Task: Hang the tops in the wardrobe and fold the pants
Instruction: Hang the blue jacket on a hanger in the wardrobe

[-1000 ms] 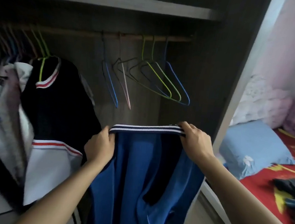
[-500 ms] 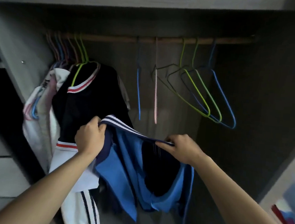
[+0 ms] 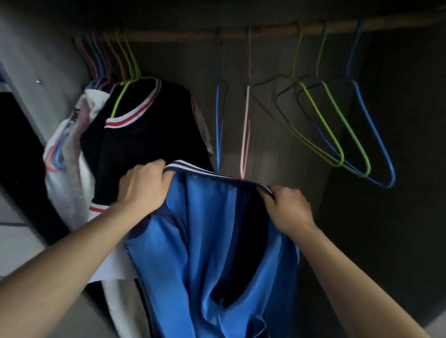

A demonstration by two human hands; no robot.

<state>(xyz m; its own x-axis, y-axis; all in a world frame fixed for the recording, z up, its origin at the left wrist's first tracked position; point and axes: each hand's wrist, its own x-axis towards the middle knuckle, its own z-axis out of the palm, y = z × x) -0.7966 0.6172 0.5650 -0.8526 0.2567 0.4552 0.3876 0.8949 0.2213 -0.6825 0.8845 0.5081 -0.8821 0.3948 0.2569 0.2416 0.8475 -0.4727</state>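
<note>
While left hand [image 3: 145,186] and right hand [image 3: 285,211] grip it, blue garment [image 3: 210,248], striped band [image 3: 216,173]

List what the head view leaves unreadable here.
- Blue garment: lower end cut by the head view's bottom edge; top or pants unclear.
- Clothes behind the black top: mostly covered by it, head view; number unclear.
- Right hand: fingertips tucked under the striped band, head view.

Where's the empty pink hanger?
The pink hanger hangs on the rod mid-view, right of a blue hanger, just above the blue top.
</note>
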